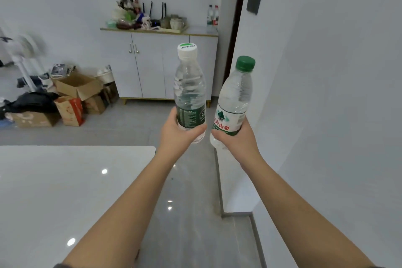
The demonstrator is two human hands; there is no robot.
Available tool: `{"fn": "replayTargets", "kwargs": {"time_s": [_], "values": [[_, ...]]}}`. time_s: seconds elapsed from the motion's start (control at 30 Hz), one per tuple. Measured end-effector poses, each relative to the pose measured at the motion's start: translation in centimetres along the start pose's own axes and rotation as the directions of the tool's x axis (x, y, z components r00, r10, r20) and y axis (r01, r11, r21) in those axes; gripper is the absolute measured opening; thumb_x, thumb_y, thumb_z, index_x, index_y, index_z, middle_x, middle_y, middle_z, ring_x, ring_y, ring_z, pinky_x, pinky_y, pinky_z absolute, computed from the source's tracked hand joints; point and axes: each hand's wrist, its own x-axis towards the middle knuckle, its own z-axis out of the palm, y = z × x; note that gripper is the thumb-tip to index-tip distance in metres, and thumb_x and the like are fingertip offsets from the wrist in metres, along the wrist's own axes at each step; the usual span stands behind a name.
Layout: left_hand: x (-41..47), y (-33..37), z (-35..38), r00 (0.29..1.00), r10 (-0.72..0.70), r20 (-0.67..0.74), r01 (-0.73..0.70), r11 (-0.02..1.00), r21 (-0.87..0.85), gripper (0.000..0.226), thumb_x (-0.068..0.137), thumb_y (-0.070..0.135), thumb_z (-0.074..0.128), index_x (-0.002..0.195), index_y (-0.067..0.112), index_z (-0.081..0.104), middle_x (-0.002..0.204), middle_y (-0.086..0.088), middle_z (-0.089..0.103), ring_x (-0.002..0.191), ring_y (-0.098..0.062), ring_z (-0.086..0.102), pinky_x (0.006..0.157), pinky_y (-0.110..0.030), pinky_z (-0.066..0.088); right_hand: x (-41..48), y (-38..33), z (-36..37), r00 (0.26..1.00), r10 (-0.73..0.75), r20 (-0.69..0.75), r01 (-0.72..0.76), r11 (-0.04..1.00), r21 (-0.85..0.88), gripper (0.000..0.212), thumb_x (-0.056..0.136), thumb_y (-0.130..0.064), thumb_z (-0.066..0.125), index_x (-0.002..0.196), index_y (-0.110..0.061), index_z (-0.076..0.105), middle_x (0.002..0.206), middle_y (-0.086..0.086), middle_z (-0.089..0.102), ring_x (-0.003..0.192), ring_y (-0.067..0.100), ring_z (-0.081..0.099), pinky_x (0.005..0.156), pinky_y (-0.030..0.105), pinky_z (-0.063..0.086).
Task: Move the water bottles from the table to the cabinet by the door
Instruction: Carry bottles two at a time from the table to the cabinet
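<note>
My left hand point(177, 131) is clamped on a clear white-capped plastic bottle point(189, 91), my right hand point(236, 137) on a clear green-capped plastic bottle point(233, 102), both held upright beyond the white worktop point(65, 180), facing the white cabinet point(152, 65).

White-capped bottle point(189, 85): dark green label. Green-capped bottle point(235, 102): white-red-green label. Cabinet point(161, 65) white.

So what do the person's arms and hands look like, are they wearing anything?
Both forearms are bare. The left hand and right hand wear no gloves, and no rings or watch show. At the bottom edge, a sliver of dark grey sleeve peeks in by the left elbow.
</note>
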Motion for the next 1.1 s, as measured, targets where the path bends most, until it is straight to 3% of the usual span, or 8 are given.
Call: {"fn": "replayTargets", "kwargs": {"time_s": [0.2, 0.33, 0.5, 0.77, 0.93, 1.1], "values": [[6.0, 5.0, -1.7, 0.994, 0.11, 0.005, -0.111, 0.994, 0.024, 0.046, 0.069, 0.022, 0.084, 0.103, 0.036, 0.057, 0.095, 0.019, 0.067, 0.088, 0.008, 0.061, 0.076, -0.017, 0.049, 4.9, -6.4, 1.1, 0.994, -0.105, -0.036, 0.105, 0.994, 0.006, 0.067, 0.061, -0.033, 0.083, 0.121, -0.03, 0.053, 0.111, -0.013, 0.068, 0.102, 0.009, 0.066, 0.089, 0.043, 0.057], [9.3, 7.0, -1.4, 0.992, 0.124, 0.013, -0.124, 0.992, -0.023, 0.05, 0.068, 0.022, 0.084, 0.11, 0.03, 0.059, 0.099, 0.014, 0.07, 0.094, -0.003, 0.066, 0.085, -0.029, 0.053, 7.4, -8.8, 1.2, 0.987, -0.135, -0.083, 0.136, 0.991, 0.009, 0.066, 0.068, -0.026, 0.084, 0.124, -0.029, 0.051, 0.114, -0.013, 0.065, 0.104, 0.01, 0.064, 0.09, 0.044, 0.056], [13.7, 8.2, 0.1, 0.993, 0.119, -0.014, -0.119, 0.989, -0.083, 0.05, 0.069, 0.022, 0.084, 0.111, 0.028, 0.058, 0.101, 0.012, 0.07, 0.096, -0.006, 0.065, 0.087, -0.031, 0.052, 11.7, -9.9, 1.4, 0.977, -0.158, -0.141, 0.164, 0.986, 0.034, 0.065, 0.067, -0.025, 0.084, 0.123, -0.028, 0.05, 0.112, -0.013, 0.065, 0.104, 0.01, 0.064, 0.091, 0.041, 0.055], [23.2, 7.8, 2.9, 0.987, 0.137, -0.081, -0.143, 0.987, -0.07, 0.048, 0.068, 0.02, 0.084, 0.106, 0.029, 0.057, 0.097, 0.011, 0.069, 0.092, -0.006, 0.065, 0.075, -0.026, 0.051, 22.3, -9.6, 2.0, 0.971, -0.184, -0.151, 0.191, 0.981, 0.029, 0.061, 0.069, -0.02, 0.083, 0.121, -0.025, 0.051, 0.112, -0.009, 0.065, 0.104, 0.013, 0.063, 0.092, 0.04, 0.054], [29.6, 7.6, 4.7, 0.987, 0.118, -0.109, -0.128, 0.988, -0.087, 0.046, 0.068, 0.018, 0.084, 0.104, 0.029, 0.058, 0.097, 0.01, 0.069, 0.093, -0.009, 0.065, 0.077, -0.027, 0.051, 29.3, -10.1, 2.1, 0.962, -0.223, -0.159, 0.23, 0.973, 0.026, 0.06, 0.071, -0.019, 0.082, 0.122, -0.024, 0.051, 0.112, -0.008, 0.064, 0.106, 0.014, 0.062, 0.092, 0.038, 0.054], [35.0, 7.6, 6.1, 0.976, 0.137, -0.169, -0.155, 0.983, -0.1, 0.047, 0.069, 0.02, 0.084, 0.105, 0.031, 0.056, 0.099, 0.011, 0.068, 0.096, -0.01, 0.064, 0.078, -0.029, 0.051, 35.1, -10.9, 2.4, 0.95, -0.261, -0.169, 0.277, 0.957, 0.08, 0.057, 0.073, -0.017, 0.08, 0.12, -0.027, 0.05, 0.108, -0.013, 0.063, 0.1, 0.008, 0.062, 0.085, 0.028, 0.052]]}}
